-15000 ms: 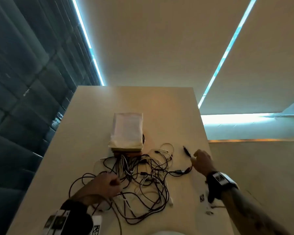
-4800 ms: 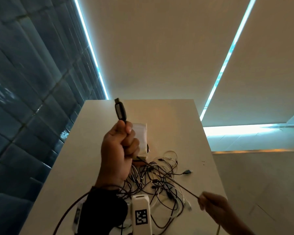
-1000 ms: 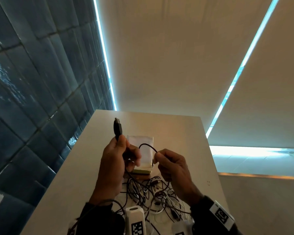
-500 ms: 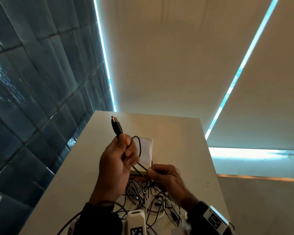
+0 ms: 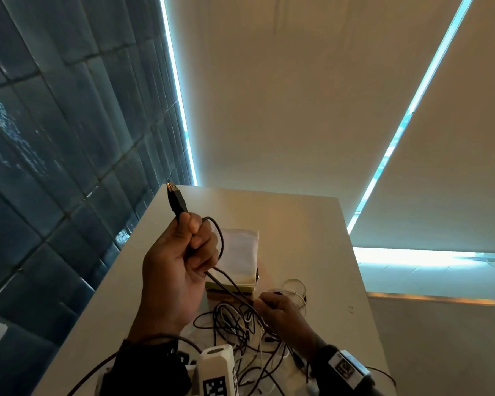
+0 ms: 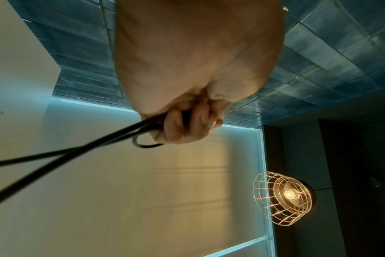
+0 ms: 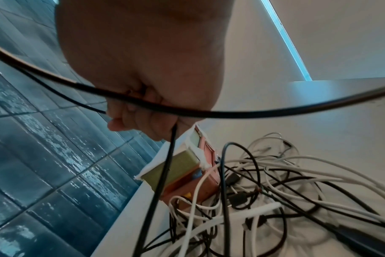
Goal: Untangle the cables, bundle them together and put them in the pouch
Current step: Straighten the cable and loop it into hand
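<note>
My left hand (image 5: 180, 261) is raised above the table and grips a black cable (image 5: 220, 244) (image 6: 112, 139), its USB plug (image 5: 177, 202) sticking up past the thumb and one loop wound by the fingers. Two strands run down from it to my right hand (image 5: 277, 308) (image 7: 143, 111), which pinches the same black cable (image 7: 163, 173) low over the tangle. The tangle of black and white cables (image 5: 240, 332) (image 7: 275, 187) lies on the table. The white pouch (image 5: 240, 252) (image 7: 165, 156) lies on a small stack just beyond the tangle.
The pale table (image 5: 306, 241) ends at a dark tiled wall (image 5: 55, 167) on the left. Under the pouch are a green and an orange box (image 7: 187, 177). A caged lamp (image 6: 283, 198) hangs off to the side. Bare tabletop lies beyond the pouch.
My right hand has slid down along the black cable from the left hand to the tangle, drawing the strand taut. The left hand has stayed raised, still holding plug and loop.
</note>
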{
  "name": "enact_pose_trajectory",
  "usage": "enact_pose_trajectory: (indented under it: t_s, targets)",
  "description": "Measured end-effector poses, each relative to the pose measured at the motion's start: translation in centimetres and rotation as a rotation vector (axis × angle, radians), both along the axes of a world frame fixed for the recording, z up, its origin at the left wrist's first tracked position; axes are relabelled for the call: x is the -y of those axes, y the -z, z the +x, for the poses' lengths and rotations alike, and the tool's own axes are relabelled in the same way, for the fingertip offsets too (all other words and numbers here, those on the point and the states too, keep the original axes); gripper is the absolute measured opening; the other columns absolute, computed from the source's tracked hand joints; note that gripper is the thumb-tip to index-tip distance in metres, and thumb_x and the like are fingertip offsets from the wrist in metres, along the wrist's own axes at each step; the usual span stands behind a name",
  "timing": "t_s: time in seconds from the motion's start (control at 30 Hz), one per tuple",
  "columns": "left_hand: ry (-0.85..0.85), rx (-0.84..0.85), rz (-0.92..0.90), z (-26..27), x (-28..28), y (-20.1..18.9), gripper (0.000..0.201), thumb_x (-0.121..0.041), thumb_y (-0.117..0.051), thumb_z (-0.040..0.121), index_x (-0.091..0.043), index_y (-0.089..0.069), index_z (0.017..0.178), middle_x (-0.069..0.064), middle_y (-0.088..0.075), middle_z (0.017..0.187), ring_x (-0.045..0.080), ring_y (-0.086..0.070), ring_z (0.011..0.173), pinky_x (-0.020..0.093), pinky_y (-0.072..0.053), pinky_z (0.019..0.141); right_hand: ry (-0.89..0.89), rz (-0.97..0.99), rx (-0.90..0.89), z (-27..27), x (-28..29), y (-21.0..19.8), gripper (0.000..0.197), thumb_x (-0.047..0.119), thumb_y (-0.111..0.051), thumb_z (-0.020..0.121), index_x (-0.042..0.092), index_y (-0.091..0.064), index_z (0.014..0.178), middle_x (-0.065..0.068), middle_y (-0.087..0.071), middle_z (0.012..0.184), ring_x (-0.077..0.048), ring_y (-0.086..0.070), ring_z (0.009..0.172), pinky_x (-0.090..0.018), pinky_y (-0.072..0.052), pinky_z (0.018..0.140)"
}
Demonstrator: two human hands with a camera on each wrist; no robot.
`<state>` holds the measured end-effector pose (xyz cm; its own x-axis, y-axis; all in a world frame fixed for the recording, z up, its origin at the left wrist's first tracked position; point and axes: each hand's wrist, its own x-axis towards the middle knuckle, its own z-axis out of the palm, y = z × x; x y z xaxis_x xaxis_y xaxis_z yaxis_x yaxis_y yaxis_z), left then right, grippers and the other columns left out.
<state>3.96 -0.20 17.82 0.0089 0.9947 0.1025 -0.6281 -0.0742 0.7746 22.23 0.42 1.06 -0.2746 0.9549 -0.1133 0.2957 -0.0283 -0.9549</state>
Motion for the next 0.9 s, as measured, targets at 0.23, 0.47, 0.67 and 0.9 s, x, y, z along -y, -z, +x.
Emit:
enact_pose_trajectory:
  t_s: [0.23,0.47,0.67,0.9]
  targets:
    - [-0.027,-0.039,-0.050,-0.1,0.1,0.4,0.029,-0.026,-0.035,0.098,-0.014,-0.042,0.072,-0.006,-0.031,0.055,0.007,-0.027,0.046,0.019,-0.027,0.044,0.108,-0.023,0.070,-0.7,-0.3,0.5,0.036,0.020,-0.052,0.096,0.031,-0.062,0.064,0.012,-0.049,0.055,-0.007,-0.041,0.054,-0.031,-0.035,0.056]
    - [-0.059,-0.134,-0.123,-0.3,-0.2,1.1,0.024,-0.030,-0.041,0.091,-0.014,-0.044,0.073,-0.002,-0.042,0.061,0.009,-0.031,0.048,0.021,-0.023,0.047,0.198,-0.047,-0.490,-2.1,-1.3,-7.7,0.019,0.011,-0.048,0.100,0.001,-0.058,0.088,0.006,-0.033,0.052,-0.006,-0.028,0.041,-0.016,-0.029,0.038]
    - [-0.114,-0.199,-0.149,0.0,-0.2,1.4,0.022,-0.031,-0.043,0.089,-0.013,-0.046,0.077,0.005,-0.061,0.072,0.015,-0.048,0.062,0.026,-0.036,0.057,-0.029,0.148,-0.599,-3.2,-1.3,-13.0,0.017,0.012,-0.053,0.097,-0.002,-0.057,0.086,-0.003,-0.029,0.055,-0.012,-0.020,0.046,-0.021,-0.018,0.042]
    - [0.005,-0.078,-0.113,0.0,-0.1,1.2,0.029,-0.027,-0.034,0.097,-0.012,-0.050,0.079,0.010,-0.070,0.083,0.024,-0.068,0.082,0.041,-0.055,0.080,-0.205,0.049,-0.517,-3.3,-0.1,-12.7,0.016,-0.008,-0.047,0.093,-0.002,-0.055,0.081,0.014,-0.049,0.049,0.004,-0.040,0.042,-0.007,-0.033,0.045]
